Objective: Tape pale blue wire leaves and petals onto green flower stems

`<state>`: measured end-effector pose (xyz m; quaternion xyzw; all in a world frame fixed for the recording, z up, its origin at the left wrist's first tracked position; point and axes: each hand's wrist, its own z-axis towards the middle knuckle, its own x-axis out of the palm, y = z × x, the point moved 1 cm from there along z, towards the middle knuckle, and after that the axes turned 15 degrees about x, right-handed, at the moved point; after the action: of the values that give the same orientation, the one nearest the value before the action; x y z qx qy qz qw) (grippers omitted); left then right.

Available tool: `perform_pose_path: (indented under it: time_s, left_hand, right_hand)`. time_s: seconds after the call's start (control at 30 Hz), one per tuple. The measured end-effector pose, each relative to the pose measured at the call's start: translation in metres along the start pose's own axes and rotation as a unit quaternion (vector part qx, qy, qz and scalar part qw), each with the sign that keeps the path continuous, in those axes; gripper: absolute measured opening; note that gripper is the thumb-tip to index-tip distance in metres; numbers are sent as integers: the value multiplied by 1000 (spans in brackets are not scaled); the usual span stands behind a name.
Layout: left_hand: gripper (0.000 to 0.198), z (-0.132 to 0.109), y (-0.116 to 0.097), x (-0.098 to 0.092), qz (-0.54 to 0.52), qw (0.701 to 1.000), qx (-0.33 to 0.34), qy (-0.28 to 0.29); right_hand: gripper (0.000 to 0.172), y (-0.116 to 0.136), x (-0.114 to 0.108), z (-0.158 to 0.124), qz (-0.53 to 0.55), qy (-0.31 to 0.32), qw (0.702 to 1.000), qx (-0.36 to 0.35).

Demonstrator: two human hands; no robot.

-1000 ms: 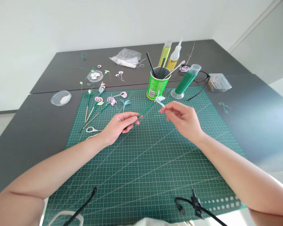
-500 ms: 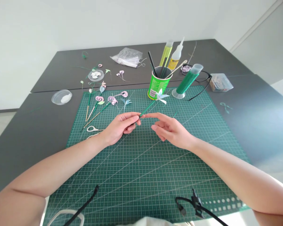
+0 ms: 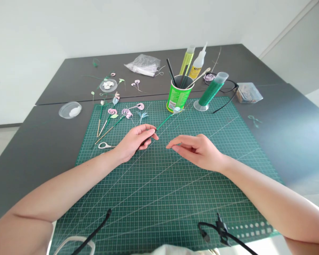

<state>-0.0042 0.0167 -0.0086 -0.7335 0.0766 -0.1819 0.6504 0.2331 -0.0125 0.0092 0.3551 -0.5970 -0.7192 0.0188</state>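
Our left hand point(image 3: 138, 138) pinches a green stem point(image 3: 164, 121) between thumb and fingers, and a dark length point(image 3: 141, 144) of the rod shows beneath the fingers. From this grip the stem's long axis runs away from us and to the right, rising slantwise toward the pale blue flower point(image 3: 176, 109) at its far end.

Our right hand point(image 3: 199, 150) hangs apart from it, to the right and closer to our body, palm turned inward. Its fingers curl, with the thumb close under the forefinger; we cannot tell whether the tips meet or hold anything thin. From those fingertips, the stem lies leftward and forward, while the bloom lies almost straight ahead. The left hand is nearer the stem's lower end, and the right has open space between itself and the petals.

Beyond the flower we see the green can point(image 3: 181, 94) with its tools; we cannot tell whether petals touch it. Farther right leans the green tube point(image 3: 212, 92). Left of our grip, finished-looking pink flowers point(image 3: 112, 112) lie on the cutting mat point(image 3: 159, 191).
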Motion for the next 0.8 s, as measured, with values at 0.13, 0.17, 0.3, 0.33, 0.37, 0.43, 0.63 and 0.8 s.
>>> perform_pose_path:
  time_s: [0.13,0.17,0.3,0.33,0.37,0.43,0.63,0.8]
  left_hand:
    - [23,-2,0,1,56,998,3,29]
    - [22,-3,0,2,71,997,8,29]
    - [24,-4,1,3,108,994,32,13]
    - [24,-5,2,3,112,993,37,9]
    - [25,-5,2,3,115,993,41,4]
    - [25,-4,2,3,118,992,45,-4]
    - [26,-5,1,4,125,991,41,-16]
    - [32,-5,1,3,107,993,36,-42]
  right_hand:
    - [24,6,-9,-1,76,28,996,22]
    - [26,7,-12,-2,83,34,996,22]
    - [33,5,-18,-1,82,76,994,20]
    - [34,5,-19,-1,77,91,993,19]
    - [34,4,-18,0,71,107,992,16]
    - [35,3,-17,0,57,136,989,2]
    - [36,5,-17,-1,34,159,987,-7]
    - [37,6,-17,0,36,164,986,-5]
